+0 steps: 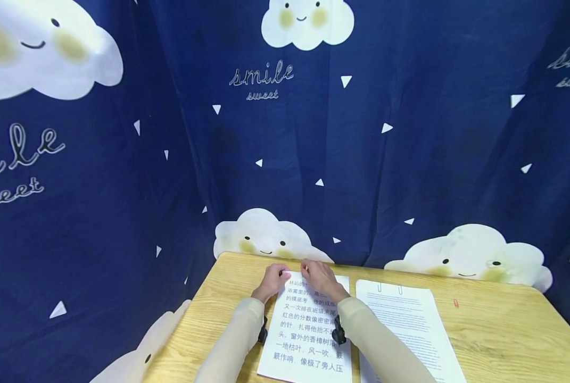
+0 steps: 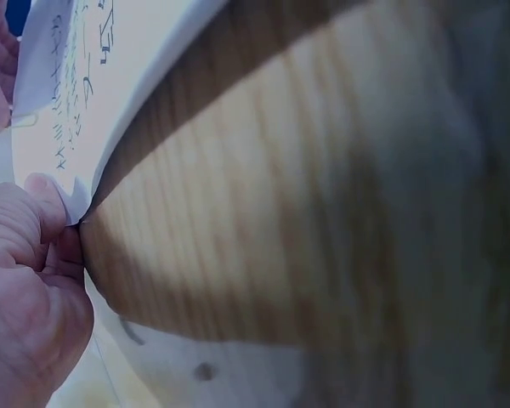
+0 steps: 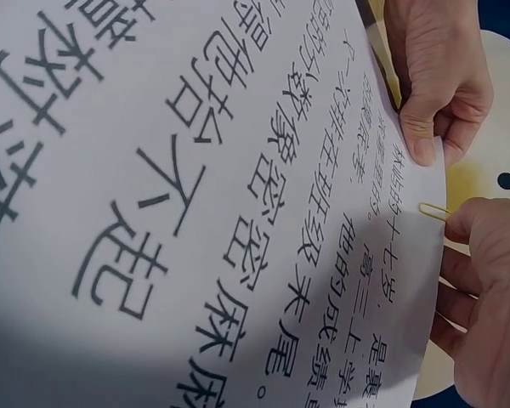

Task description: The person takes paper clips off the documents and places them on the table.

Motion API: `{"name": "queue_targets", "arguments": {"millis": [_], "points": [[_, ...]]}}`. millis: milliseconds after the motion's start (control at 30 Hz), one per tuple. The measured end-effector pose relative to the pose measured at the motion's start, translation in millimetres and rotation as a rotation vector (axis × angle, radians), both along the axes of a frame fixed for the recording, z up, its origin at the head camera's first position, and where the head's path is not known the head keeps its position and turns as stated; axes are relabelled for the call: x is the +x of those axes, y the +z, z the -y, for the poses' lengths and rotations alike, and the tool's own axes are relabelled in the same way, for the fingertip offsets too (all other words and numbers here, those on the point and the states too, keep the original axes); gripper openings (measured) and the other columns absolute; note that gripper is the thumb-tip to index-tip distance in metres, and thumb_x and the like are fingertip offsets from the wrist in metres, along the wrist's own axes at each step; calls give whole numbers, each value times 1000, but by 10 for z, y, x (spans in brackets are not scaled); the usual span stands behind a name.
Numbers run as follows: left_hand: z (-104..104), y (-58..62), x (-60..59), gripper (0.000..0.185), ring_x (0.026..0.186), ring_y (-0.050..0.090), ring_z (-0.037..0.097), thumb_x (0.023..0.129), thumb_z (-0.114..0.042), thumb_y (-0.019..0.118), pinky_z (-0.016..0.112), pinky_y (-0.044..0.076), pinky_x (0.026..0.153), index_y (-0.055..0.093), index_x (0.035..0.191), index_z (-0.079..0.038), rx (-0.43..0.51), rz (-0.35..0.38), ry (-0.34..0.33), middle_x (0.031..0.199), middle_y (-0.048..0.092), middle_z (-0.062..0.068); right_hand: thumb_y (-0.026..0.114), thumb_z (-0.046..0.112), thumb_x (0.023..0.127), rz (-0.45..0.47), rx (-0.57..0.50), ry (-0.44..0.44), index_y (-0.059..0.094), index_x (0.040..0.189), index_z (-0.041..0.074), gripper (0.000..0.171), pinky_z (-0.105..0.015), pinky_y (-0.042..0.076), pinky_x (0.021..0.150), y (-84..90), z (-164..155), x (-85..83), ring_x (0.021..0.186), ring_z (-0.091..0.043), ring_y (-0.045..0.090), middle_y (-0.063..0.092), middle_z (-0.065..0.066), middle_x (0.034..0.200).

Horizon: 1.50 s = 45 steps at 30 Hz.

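Observation:
A stack of white sheets (image 1: 296, 340) with large printed Chinese characters lies on the table. My left hand (image 1: 271, 282) pinches its top left corner, thumb on the printed face; in the left wrist view that corner is lifted off the wood. At the top edge, just right of the left thumb, a yellow paper clip (image 3: 433, 209) straddles the paper. My right hand (image 3: 497, 293) pinches the clip's outer end between thumb and index finger. The clip's back side is hidden behind the sheets. In the head view, the right hand (image 1: 320, 277) covers part of the top lines.
Right of the stack lies a second set of printed sheets (image 1: 409, 324) with two paper clips (image 1: 400, 290) on its top edge. A red paper clip (image 1: 455, 303) sits farther right on the wooden table (image 1: 500, 340). A blue curtain (image 1: 285, 133) hangs behind the table.

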<state>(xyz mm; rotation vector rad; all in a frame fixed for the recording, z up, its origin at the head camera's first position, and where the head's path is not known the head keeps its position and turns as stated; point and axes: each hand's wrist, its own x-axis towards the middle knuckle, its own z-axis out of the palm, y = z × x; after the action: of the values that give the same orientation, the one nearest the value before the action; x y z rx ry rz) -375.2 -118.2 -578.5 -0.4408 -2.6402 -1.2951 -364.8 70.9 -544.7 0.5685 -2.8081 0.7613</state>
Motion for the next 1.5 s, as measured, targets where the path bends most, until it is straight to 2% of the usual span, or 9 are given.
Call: {"name": "queue_targets", "arguments": {"millis": [467, 700, 800, 1000, 1100, 1333, 1500], "points": [[-22, -23, 45, 11, 76, 59, 13, 96, 6, 67, 28, 49, 72, 75, 90, 1, 14, 25, 0, 84, 72, 10, 52, 15, 108, 63, -72, -4, 52, 94, 17, 15, -29, 36, 60, -31, -115, 29, 64, -14, 45, 49, 3, 74], [-20, -48, 69, 11, 76, 59, 14, 95, 6, 68, 30, 49, 72, 74, 88, 0, 0, 3, 1, 82, 71, 7, 49, 13, 110, 63, -175, 57, 52, 96, 13, 14, -28, 40, 64, 27, -263, 133, 68, -11, 47, 48, 3, 77], [-17, -44, 80, 11, 75, 58, 13, 96, 5, 67, 29, 49, 72, 75, 90, 1, 3, 23, -1, 83, 71, 7, 50, 12, 110, 41, -231, 93, 54, 96, 11, 15, -27, 40, 65, 87, -356, 175, 68, -11, 47, 49, 4, 77], [-4, -5, 98, 11, 76, 58, 14, 98, 3, 65, 30, 49, 73, 74, 93, 3, 14, 43, -7, 85, 71, 9, 51, 12, 110, 40, -298, 111, 56, 96, 11, 14, -25, 40, 63, 158, -631, 258, 67, -9, 48, 51, 4, 79], [-1, 6, 109, 11, 77, 58, 15, 99, 3, 65, 31, 49, 74, 74, 93, 3, 6, 42, -7, 86, 71, 9, 55, 10, 107, 5, -300, 110, 58, 94, 12, 14, -25, 43, 65, 168, -809, 298, 69, -9, 50, 54, 5, 80], [5, 43, 128, 10, 78, 59, 16, 99, 3, 64, 32, 48, 75, 74, 95, 4, -4, 34, -14, 88, 72, 12, 64, 5, 101, -84, -297, 112, 66, 93, 6, 8, -25, 46, 65, 194, -1274, 400, 71, -8, 53, 61, 4, 81], [14, 91, 85, 11, 78, 58, 17, 100, 3, 63, 31, 47, 74, 73, 97, 4, -17, 33, -29, 88, 71, 13, 58, 4, 105, -105, -305, 101, 61, 92, 7, 14, -24, 42, 60, 202, -1605, 427, 67, -6, 50, 59, 0, 77]]}}
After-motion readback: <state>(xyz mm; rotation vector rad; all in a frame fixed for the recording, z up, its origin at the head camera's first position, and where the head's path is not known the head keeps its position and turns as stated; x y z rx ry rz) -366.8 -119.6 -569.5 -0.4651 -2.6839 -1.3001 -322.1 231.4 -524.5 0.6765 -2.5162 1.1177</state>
